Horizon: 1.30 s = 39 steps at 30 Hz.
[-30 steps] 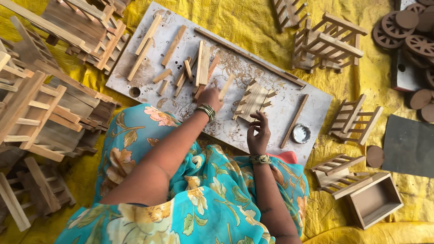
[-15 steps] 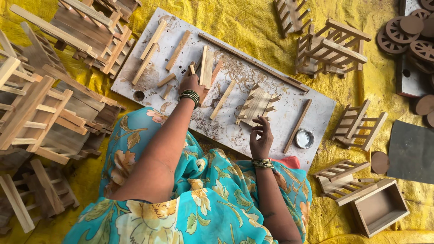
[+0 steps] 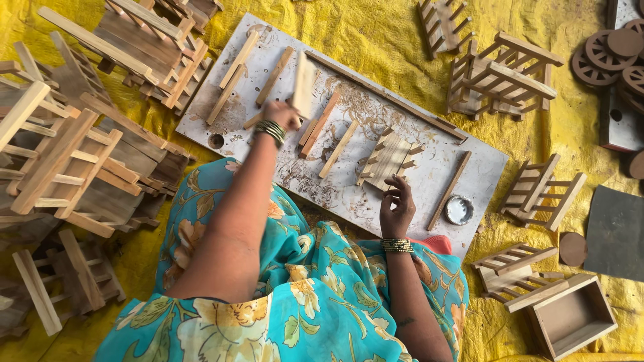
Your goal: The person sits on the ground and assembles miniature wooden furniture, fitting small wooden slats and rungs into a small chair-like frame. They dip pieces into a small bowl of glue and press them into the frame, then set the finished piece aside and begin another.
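Fingers of the left hand (image 3: 282,112) pinch a flat wooden slat (image 3: 303,85) upright above the far left of the white board (image 3: 469,151); the right hand (image 3: 397,204) rests loosely curled, empty, steadying near a half-built slatted frame (image 3: 388,157), loose sticks (image 3: 329,137) between.

Left arm stretched forward, left hand (image 3: 282,114) closed in a grip; right hand (image 3: 397,208) rests near, fingers loosely curled.
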Motion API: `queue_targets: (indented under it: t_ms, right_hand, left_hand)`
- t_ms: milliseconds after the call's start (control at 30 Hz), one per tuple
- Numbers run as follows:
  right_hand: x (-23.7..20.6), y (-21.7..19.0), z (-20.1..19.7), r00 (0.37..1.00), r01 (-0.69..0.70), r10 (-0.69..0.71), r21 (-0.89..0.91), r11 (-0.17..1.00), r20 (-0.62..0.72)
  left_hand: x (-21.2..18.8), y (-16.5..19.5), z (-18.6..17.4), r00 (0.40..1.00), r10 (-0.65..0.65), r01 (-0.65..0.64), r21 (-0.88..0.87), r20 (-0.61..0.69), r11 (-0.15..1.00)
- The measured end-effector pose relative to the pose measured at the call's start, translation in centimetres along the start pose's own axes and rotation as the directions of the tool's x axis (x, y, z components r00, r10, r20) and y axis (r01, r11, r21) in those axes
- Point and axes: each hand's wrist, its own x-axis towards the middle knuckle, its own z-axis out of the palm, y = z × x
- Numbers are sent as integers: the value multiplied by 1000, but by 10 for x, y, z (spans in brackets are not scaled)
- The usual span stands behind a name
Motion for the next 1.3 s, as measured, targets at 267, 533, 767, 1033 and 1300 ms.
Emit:
queue_targets:
  t_ms: [267,533,767,1033,1300]
  right_hand:
    - [0,-1,1,1000,20,-20,-40,999,-8]
    - [1,0,0,1000,-5,5,-16,1000,7]
    - [-2,-6,-3,1000,-11,11,-38,999,8]
    - [-4,-14,-4,1000,9,-10,-43,999,-19]
    - [2,-19,-1,999,28,-30,-59,998,-32]
  left_hand:
    - [36,37,-97,940,280,-44,746,-194,664]
    - [38,21,-56,774,631,10,998,-45,59]
    - [30,29,-19,935,355,-114,948,1,296]
    - [33,26,-18,916,395,-105,902,-77,419]
    - [-53,-24,52,930,272,-362,739,246,568]
